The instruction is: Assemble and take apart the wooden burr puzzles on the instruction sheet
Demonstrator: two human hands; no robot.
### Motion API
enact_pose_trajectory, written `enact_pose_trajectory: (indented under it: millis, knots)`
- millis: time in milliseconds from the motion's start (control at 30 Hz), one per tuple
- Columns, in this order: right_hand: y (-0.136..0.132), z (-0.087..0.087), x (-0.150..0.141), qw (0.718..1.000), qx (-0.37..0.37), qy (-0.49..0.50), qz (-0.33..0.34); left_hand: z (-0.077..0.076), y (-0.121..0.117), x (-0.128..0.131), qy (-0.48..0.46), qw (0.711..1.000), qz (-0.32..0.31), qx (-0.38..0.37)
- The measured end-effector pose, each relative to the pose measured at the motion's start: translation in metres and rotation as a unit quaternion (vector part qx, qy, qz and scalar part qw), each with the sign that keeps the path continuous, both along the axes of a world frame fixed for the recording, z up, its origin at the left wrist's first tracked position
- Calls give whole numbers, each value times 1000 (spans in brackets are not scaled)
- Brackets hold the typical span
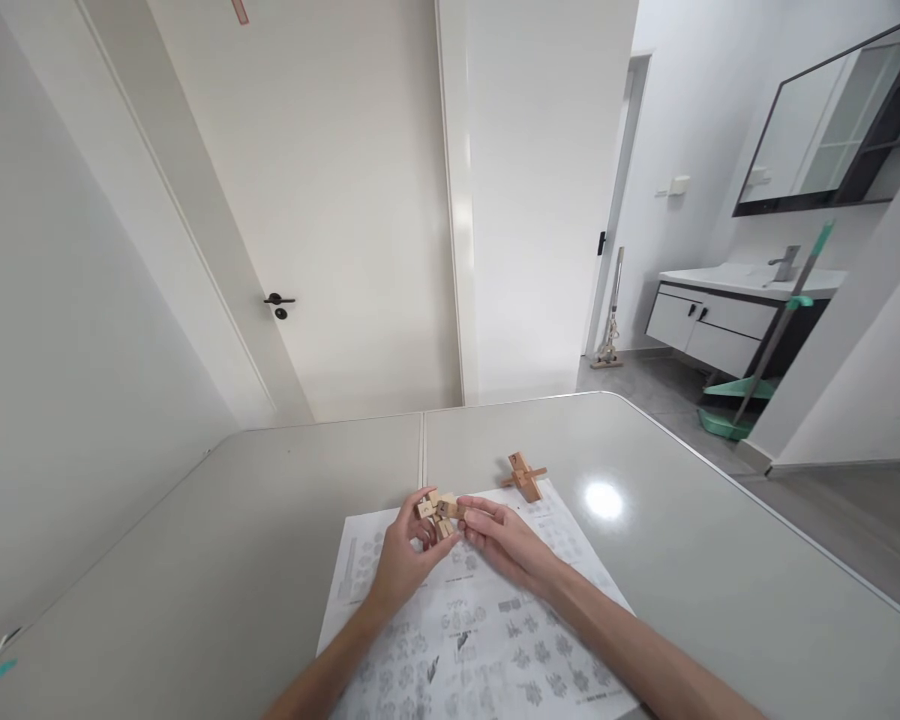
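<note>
Between my two hands is a light wooden interlocking puzzle (pixel 444 525), made of several notched blocks, some with dark marks. My left hand (pixel 411 545) grips its left side with thumb and fingers. On the other side, my right hand (pixel 499 535) pinches a block at the puzzle's right end; the fingers partly hide that piece. Both hands are above a printed instruction sheet (pixel 450 605) covered in small grey diagrams. Beyond my right hand, a darker, cross-shaped wooden puzzle (pixel 525 478) rests at the sheet's upper right edge.
The grey table (pixel 225 570) has a seam (pixel 423 450) running away from me and a rounded far right corner. Behind it stands a white door (pixel 345 200). To the right are a washbasin cabinet (pixel 720 310), a mop (pixel 615 310) and a green dustpan (pixel 724 425).
</note>
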State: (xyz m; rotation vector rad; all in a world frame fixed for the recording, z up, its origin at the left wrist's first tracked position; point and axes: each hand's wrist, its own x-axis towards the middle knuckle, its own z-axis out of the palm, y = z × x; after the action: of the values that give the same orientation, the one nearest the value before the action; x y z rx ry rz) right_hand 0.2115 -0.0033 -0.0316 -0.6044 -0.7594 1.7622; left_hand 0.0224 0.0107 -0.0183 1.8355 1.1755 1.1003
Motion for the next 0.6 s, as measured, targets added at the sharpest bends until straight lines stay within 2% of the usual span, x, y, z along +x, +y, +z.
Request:
enact_pose_trajectory:
  millis: [233,400,600]
  knots:
    - [-4,-1,-1,997,13,-75,-17,0,-6,3,41,999,-35,4]
    - [-3,-3,0,997,-5,-76,-31,0,-6,2,52,998,-35,20]
    - [-2,3,6,998,16,-61,1,2,-5,1,61,997,-45,24]
